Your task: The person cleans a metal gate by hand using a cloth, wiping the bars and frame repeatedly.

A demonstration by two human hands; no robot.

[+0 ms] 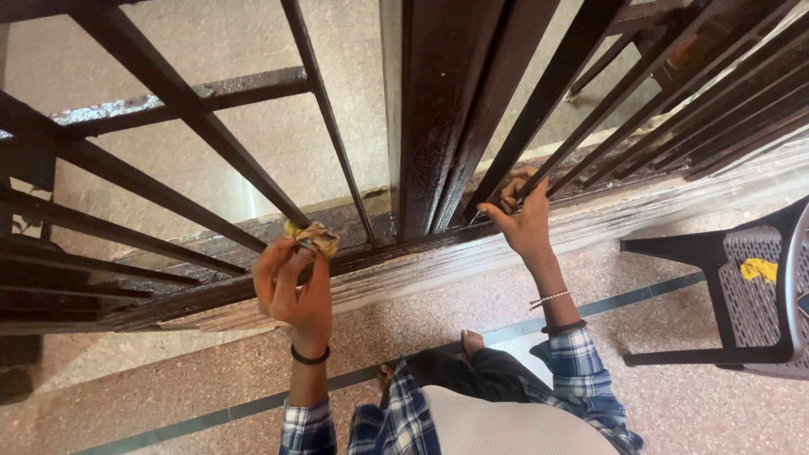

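1. Hands first: the left hand (295, 286) is raised to the bottom of the dark brown painted metal gate (447, 109), fingers curled shut around a small crumpled yellowish-brown scrap of abrasive paper or cloth (313, 238), pressed right where a slanted bar meets the lower rail.
2. Left wrist has a black band on it, and the blue-and-white checked sleeve (308, 425) is pulled back.
3. The right hand (524, 221) reaches further out, fingers pinched closed on something small at the foot of another bar. Can't make out what it is, the fingers cover it.
4. That wrist wears a thin silver bangle and a black band.
5. The gate is cut off at the top and both sides, so only the lower bars and rail show.
6. One bare foot (472, 341) peeks out on the speckled stone floor (211, 379); the other is hidden under the body.
7. A black plastic chair (750, 286) at right is cropped by the edge, with a yellow rag (758, 270) on its seat.
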